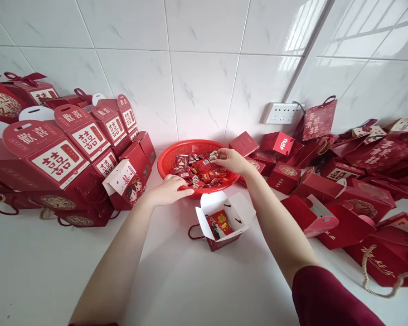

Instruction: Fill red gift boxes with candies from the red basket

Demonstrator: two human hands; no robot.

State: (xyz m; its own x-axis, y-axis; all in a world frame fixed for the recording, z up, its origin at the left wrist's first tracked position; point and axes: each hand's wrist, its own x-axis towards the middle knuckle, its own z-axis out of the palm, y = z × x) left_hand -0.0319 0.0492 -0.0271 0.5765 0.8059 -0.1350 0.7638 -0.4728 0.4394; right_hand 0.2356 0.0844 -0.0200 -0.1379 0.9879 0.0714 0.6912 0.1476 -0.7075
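Wall [204, 90]: white tile
Basket [209, 189]: red, sweets [202, 167] inside, behind open box [226, 242]
Left hand [168, 189]: at basket's near-left edge, grip unclear
Right hand [233, 160]: on sweets; can't tell if pinching one

Sweets [203, 166] in basket [190, 147]; carton [227, 243] before it; boxes [59, 160] either side.
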